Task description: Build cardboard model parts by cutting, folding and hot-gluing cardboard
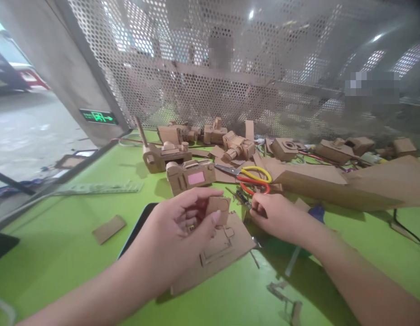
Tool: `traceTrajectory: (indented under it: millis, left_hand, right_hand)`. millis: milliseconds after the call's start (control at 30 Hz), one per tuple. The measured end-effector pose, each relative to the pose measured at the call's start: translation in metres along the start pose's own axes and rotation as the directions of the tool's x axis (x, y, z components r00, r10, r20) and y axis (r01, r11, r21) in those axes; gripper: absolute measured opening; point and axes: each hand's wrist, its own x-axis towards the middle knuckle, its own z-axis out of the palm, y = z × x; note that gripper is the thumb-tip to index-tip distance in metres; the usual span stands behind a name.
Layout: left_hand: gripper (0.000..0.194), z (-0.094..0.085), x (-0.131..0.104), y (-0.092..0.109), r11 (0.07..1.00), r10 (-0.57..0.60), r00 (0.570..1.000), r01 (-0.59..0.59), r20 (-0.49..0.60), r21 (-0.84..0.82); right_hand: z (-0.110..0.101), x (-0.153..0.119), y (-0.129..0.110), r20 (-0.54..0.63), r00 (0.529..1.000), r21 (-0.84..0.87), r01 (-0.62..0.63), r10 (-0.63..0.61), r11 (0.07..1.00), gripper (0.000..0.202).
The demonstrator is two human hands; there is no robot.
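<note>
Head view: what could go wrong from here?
1. The small cardboard piece sits between the left hand's thumb and fingers; a slip could drop it onto the cardboard sheet below.
2. The scissors lie just beyond the right hand; a bump might push them into the cardboard model with the pink panel.
3. A dark slim tool is at the right fingers; if its tip is sharp, which I can't tell, it could nick them.
</note>
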Motion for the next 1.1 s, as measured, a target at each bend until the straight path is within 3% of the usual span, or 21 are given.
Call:
traceTrajectory:
  millis: [133,200,267,367,433,633,900,1100]
  left_hand:
    - [0.036,-0.001,0.004,-0.003,0.999,-0.009,0.999,0.010,0.035,-0.047]
    - [0.036,-0.003,0.007,-0.009,1.000,0.008,0.998,-0.007,0.063,-0.018]
    - [0.036,-0.005,0.009,-0.014,1.000,-0.005,0.996,0.002,0.091,0.028]
    - [0.036,-0.002,0.007,-0.018,0.999,-0.018,0.990,0.013,0.141,0.035]
    - [0.031,0.001,0.004,-0.018,0.999,-0.012,0.983,0.019,0.184,-0.035]
    - [0.007,0.009,-0.002,-0.021,0.960,0.048,0.938,0.052,0.342,-0.276]
    - [0.026,0.009,-0.010,-0.029,0.963,0.003,0.950,0.082,0.313,-0.257]
    - [0.025,0.007,-0.008,-0.028,0.961,0.004,0.949,0.084,0.315,-0.264]
  right_hand:
    - [-0.010,-0.006,0.003,-0.067,0.997,0.138,-0.016,0.026,0.990,0.021]
    - [-0.017,-0.012,0.004,-0.105,0.994,0.305,0.038,-0.006,0.952,0.018]
    - [-0.020,-0.019,0.004,-0.147,0.983,0.606,0.175,-0.107,0.776,0.009]
    - [-0.016,-0.029,-0.005,-0.245,0.938,0.867,0.324,-0.245,0.377,0.021]
    - [-0.010,-0.034,-0.014,-0.261,0.924,0.888,0.343,-0.279,0.306,0.019]
    - [0.001,-0.038,-0.033,-0.263,0.922,0.852,0.360,-0.285,0.380,0.023]
    - [0.011,-0.040,-0.023,-0.227,0.929,0.838,0.340,-0.292,0.428,0.021]
    - [0.012,-0.039,-0.023,-0.261,0.911,0.816,0.384,-0.318,0.432,0.023]
